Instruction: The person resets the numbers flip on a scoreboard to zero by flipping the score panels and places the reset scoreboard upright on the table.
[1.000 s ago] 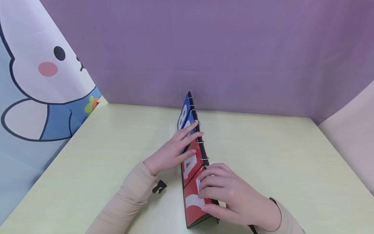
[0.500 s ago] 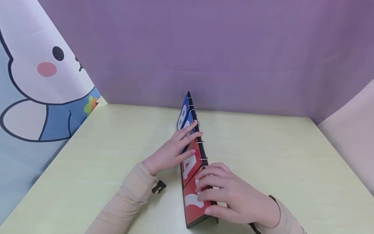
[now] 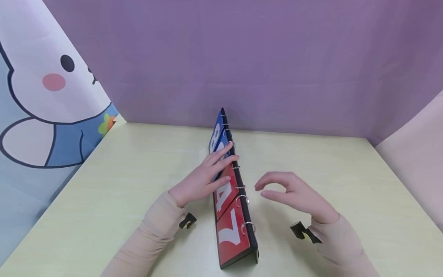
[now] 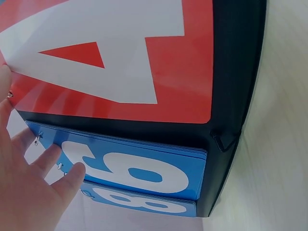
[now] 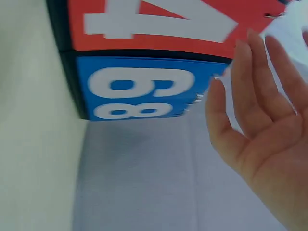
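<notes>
A tent-shaped flip scoreboard (image 3: 235,231) stands on the table, its long ringed top edge running away from me. On its left face are a red 7 card (image 3: 230,232), a red 4 card (image 3: 225,198) and a blue 8 card (image 3: 215,134); another blue card (image 4: 139,166) is partly behind my left hand in the head view. My left hand (image 3: 204,179) rests with spread fingers on that face and the ringed edge. My right hand (image 3: 297,194) hovers right of the board, loosely bent and holding nothing. In the right wrist view, the other face shows a red 4 card (image 5: 159,24) and blue cards (image 5: 139,84).
The pale wooden table (image 3: 346,184) spreads to both sides. A purple cloth (image 3: 277,69) hangs behind it, and a cartoon-printed cloth (image 3: 31,134) hangs at the left. Small black wrist fittings (image 3: 188,221) sit beneath both wrists.
My right hand has let go of the near red cards and moved right, away from the board. The red 7 card now lies flat and uncovered. My left hand stays in place.
</notes>
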Demonstrator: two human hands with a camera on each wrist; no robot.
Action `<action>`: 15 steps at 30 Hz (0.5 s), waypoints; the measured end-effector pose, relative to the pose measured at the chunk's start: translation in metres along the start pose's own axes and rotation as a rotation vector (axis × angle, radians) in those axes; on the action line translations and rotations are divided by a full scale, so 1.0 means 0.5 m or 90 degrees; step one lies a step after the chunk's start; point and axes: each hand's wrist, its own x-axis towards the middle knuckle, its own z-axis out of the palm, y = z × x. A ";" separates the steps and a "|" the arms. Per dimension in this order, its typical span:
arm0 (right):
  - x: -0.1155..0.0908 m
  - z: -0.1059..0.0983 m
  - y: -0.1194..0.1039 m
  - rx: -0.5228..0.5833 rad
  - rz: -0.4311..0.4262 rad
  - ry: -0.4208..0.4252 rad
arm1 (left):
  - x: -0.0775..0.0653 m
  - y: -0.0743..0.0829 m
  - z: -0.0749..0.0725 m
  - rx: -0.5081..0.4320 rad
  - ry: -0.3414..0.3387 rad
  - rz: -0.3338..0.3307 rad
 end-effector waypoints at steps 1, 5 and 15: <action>0.004 0.002 0.006 0.008 0.015 -0.029 | 0.000 0.000 -0.001 -0.002 0.001 0.000; 0.017 0.018 0.028 0.032 0.023 -0.130 | 0.000 0.000 -0.003 -0.010 0.005 0.003; 0.026 0.035 0.037 0.061 -0.008 -0.185 | 0.001 -0.004 -0.003 -0.014 0.008 0.011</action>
